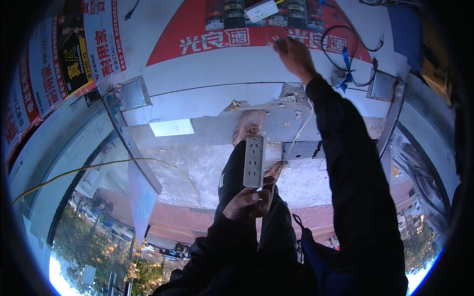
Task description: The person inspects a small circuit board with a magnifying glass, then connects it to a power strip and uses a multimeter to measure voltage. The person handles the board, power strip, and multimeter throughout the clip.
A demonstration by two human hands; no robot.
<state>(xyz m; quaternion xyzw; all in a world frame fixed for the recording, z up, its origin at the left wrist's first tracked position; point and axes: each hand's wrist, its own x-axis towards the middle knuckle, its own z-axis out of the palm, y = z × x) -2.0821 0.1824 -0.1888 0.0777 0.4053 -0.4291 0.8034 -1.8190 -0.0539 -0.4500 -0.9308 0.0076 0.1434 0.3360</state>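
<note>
A pale power strip point(254, 163) with a row of dark sockets stands lengthwise in front of my legs. My left hand point(243, 203) is closed around its lower end. A thin white cord point(299, 132) runs from near this hand up toward my right forearm. Far out over the red printed panel point(170, 51), my right hand point(295, 58) is closed in a pinch. Small pale prongs show at its fingertips, so it seems to grip the cord's plug point(275, 38); most of that is hidden by the fingers. Just beyond lies a white power adapter-like block point(261, 11).
A black cable point(323, 37) loops across the panel on the right, with a blue strip point(347, 61) around it. Printed cartons point(69, 49) stand at the far left. A yellow cable point(89, 166) crosses the left side. Metal-framed glass doors point(131, 143) flank both sides.
</note>
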